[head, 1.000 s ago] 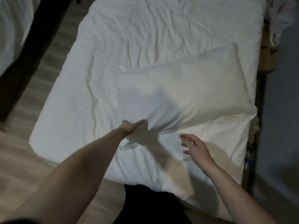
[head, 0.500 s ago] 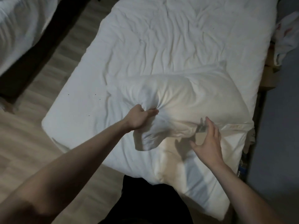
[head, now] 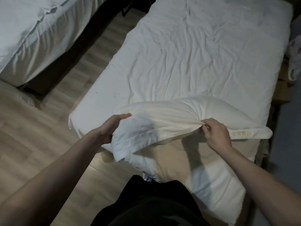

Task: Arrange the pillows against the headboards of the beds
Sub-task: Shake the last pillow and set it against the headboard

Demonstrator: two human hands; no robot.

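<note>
A white pillow (head: 171, 118) lies crosswise over the near end of the bed (head: 187, 54), its near edge raised off the sheet. My left hand (head: 112, 126) grips the pillow's left end, thumb on top. My right hand (head: 215, 132) pinches the fabric of the pillow's near edge, right of its middle. A second pillow (head: 211, 185) lies underneath, at the bed's near end in front of me. No headboard is visible in the head view.
A second bed (head: 32, 33) with white covers stands at the upper left across a strip of wooden floor (head: 40, 144). A pale cushion (head: 19, 95) lies on the floor by it. Dark furniture and a white bag (head: 294, 51) sit along the right side.
The pillow has been pulled toward me to the bed's near end. My left hand shifted from a bunched grip near the middle to the left end. My right hand went from open to pinching the edge.
</note>
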